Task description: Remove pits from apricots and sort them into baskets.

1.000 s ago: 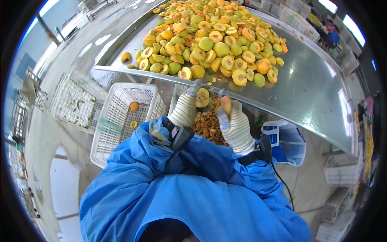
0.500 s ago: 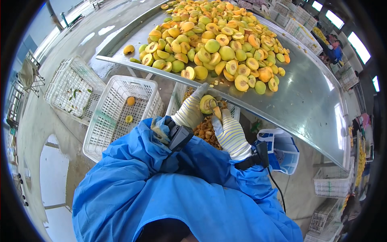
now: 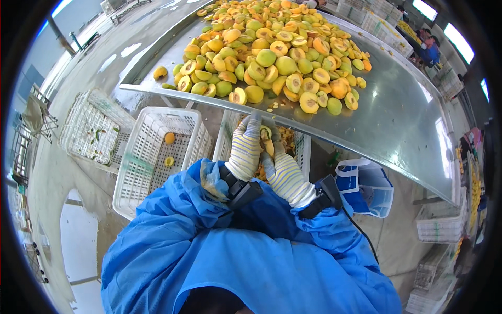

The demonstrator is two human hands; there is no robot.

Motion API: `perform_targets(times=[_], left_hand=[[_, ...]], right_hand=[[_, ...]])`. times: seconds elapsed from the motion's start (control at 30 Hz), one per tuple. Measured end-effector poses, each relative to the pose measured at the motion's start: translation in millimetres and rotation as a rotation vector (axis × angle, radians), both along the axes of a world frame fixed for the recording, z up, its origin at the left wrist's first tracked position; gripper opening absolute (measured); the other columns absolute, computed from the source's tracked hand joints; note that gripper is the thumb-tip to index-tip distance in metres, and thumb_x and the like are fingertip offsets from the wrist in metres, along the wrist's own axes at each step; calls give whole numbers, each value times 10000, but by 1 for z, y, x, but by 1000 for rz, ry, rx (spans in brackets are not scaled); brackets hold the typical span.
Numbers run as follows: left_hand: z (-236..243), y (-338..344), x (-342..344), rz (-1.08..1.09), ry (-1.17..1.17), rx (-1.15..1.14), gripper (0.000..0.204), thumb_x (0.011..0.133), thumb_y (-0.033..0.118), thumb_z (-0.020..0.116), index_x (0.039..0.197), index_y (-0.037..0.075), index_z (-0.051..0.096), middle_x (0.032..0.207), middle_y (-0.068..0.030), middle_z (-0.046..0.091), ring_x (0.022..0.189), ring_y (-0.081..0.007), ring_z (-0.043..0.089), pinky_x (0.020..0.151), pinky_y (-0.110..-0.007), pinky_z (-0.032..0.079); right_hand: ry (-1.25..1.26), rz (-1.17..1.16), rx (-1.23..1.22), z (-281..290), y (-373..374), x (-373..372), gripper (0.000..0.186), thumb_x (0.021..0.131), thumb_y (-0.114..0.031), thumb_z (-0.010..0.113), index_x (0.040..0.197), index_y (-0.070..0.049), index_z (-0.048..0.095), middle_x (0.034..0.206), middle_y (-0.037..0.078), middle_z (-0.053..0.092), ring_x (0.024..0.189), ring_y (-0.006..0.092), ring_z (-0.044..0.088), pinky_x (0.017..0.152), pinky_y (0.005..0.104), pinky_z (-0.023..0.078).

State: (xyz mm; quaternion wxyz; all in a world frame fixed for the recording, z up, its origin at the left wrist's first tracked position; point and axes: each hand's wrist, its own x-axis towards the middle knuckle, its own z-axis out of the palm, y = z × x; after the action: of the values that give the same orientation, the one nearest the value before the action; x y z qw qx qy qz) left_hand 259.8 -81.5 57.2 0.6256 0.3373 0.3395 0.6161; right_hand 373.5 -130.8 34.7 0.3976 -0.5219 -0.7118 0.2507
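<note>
My left hand [image 3: 244, 149], in a striped knit glove, is closed around a halved yellow-green peach [image 3: 265, 132], just off the near edge of the metal table [image 3: 376, 138]. Close beside it, my right hand [image 3: 287, 175], gloved alike, grips a small tool with a tan handle [image 3: 269, 148]. The tool's tip meets the fruit, though fingers hide most of the contact. Beneath both hands is a white crate [image 3: 224, 137] with brownish-orange scraps in it. Halved peaches [image 3: 272, 57] lie heaped on the table, several with dark hollows in their cut faces.
Left of me stands a white crate [image 3: 132, 183] with two fruit pieces inside, and beyond it another crate [image 3: 78, 112] holding some leaves. A blue-and-white bag [image 3: 368, 191] sits to the right, under the table's edge. Farther right are stacked crates [image 3: 442, 222]; people work in the background.
Both hands have drawn closer together, and the left has turned so less of the peach shows. The tool now stands more upright. My view has shifted slightly.
</note>
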Motion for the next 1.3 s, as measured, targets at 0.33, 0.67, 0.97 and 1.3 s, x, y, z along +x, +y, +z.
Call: perform_targets(times=[0.33,0.67,0.97,1.3], left_hand=[[11,-4,-3,-81,-65,-98,355,947,384,593,911,36,653,759,-73,662,641,-163,636,575,-286,540],[6,12,-14,-250,203,-83,457,905,466,623,852,13,663,768,-89,664,674,-187,646,620,-302,540],[9,17,-16,-395,53,-65,715,880,686,475,975,-2,642,851,-116,643,753,-224,640,701,-342,538],[-3,10,-10,-268,-10,-161,398,885,439,662,845,43,648,722,-83,647,617,-200,636,556,-331,543]], right_hand=[[-189,-43,-208,20,-6,2,511,968,-343,483,1336,-9,363,824,287,634,763,466,614,664,547,465],[230,266,-188,-7,-1,14,395,994,-232,472,1296,23,458,1178,171,597,1087,344,571,952,358,443],[845,307,-1095,45,-6,32,457,928,-589,506,897,-134,543,589,-33,444,392,80,405,345,232,297],[727,231,-977,39,-13,16,457,938,-578,491,894,-125,520,550,-21,432,360,83,396,316,233,320]])
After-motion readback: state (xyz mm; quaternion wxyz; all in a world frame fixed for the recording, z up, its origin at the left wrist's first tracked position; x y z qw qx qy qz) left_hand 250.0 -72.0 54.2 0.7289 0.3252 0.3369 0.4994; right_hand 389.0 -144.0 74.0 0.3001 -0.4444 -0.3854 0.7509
